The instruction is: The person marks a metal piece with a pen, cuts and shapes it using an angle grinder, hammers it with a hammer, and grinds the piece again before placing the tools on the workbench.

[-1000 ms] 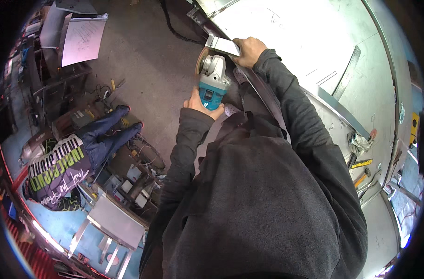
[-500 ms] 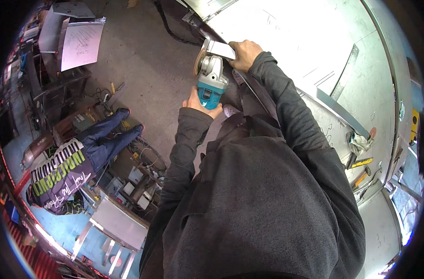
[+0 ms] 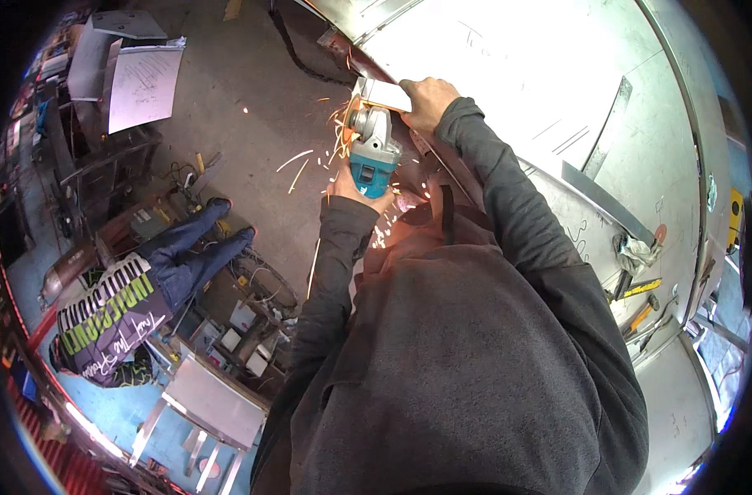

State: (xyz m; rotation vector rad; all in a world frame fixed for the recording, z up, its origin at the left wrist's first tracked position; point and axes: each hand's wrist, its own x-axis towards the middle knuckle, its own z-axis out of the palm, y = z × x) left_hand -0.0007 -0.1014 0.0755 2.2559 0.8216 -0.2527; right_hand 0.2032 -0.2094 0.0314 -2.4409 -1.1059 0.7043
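with fingers of right hand (image 3: 429,101) grasping the metal bar (image 3: 386,95) at the edge of the table (image 3: 508,74) and those of left hand (image 3: 348,187) wrapped around the grinder (image 3: 371,169) beside the table, press the disc (image 3: 348,121) lightly.

Metal table (image 3: 516,66): long strip (image 3: 604,200), hammer (image 3: 641,317), probably cloth (image 3: 636,252).

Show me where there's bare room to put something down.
Glare aside, the metal table looks mostly bare between the right hand and the upper flat strip. It's crowded around the crumpled cloth and orange-handled tool, and by the grinder in the left hand, where sparks fly.
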